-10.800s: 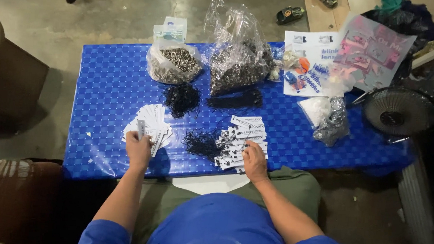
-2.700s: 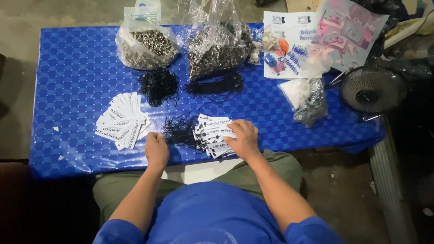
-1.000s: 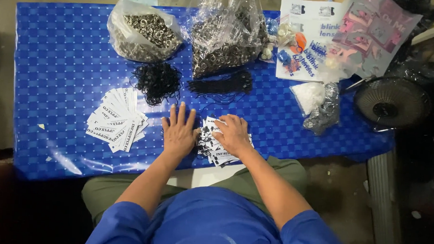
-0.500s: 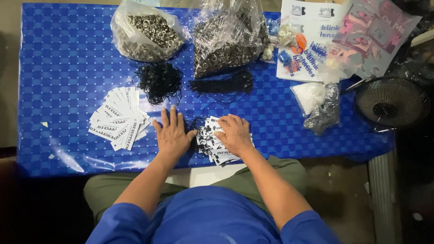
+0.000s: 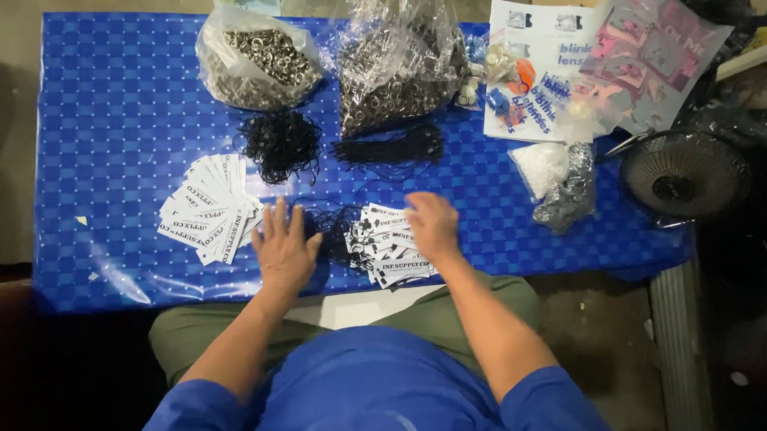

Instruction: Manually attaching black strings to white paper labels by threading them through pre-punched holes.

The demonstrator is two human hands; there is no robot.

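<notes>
Head view: the strung tags (image 5: pixel 389 248) lie in a loose heap near the front edge of the blue surface (image 5: pixel 103 126), just right of centre. Each is a white rectangle; their long axes run roughly left to right, fanned and tilted a little, with the black loops trailing off to the left. The right hand (image 5: pixel 432 226) rests on the heap's upper right corner, fingers curled down onto the cards — closed on a single card or only pressing, I cannot tell. The left hand (image 5: pixel 284 247) lies flat, fingers spread apart and holding nothing, just beside the black string loops (image 5: pixel 331 230) and right of the plain tags (image 5: pixel 210 208), which fan out with long axes pointing up and right.

Further back sit a tangle of black cords (image 5: pixel 279 142), a bag of metal eyelets (image 5: pixel 257 59) and a taller clear bag (image 5: pixel 398 70).

The likely trouble — loops snagging together, so lifting one tag drags several over the near edge.
</notes>
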